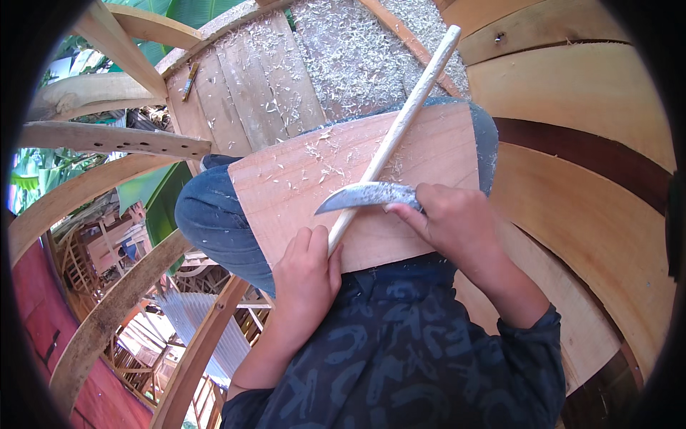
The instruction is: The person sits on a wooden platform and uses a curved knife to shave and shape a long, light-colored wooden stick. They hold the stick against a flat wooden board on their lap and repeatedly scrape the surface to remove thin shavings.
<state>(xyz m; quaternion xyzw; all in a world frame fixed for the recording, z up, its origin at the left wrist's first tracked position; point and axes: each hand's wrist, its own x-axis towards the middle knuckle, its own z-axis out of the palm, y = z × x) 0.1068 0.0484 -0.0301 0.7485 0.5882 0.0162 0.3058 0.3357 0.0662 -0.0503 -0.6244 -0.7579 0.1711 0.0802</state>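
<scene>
Dark navy shirt (400, 357) with faint blue-grey pattern, sleeves pushed up the forearms; blue denim trousers (211, 222).

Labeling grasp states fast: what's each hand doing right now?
Left hand: closed around the lower end of the long pale wooden stick.
Right hand: closed on the curved knife, blade laid against the stick.

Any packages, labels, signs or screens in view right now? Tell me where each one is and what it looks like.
None in view. The left hand grips a long pale wooden stick, the right hand holds a curved dark blade against it, both over a bare wooden board on the lap. Around them are curved planks and wood shavings only.
</scene>
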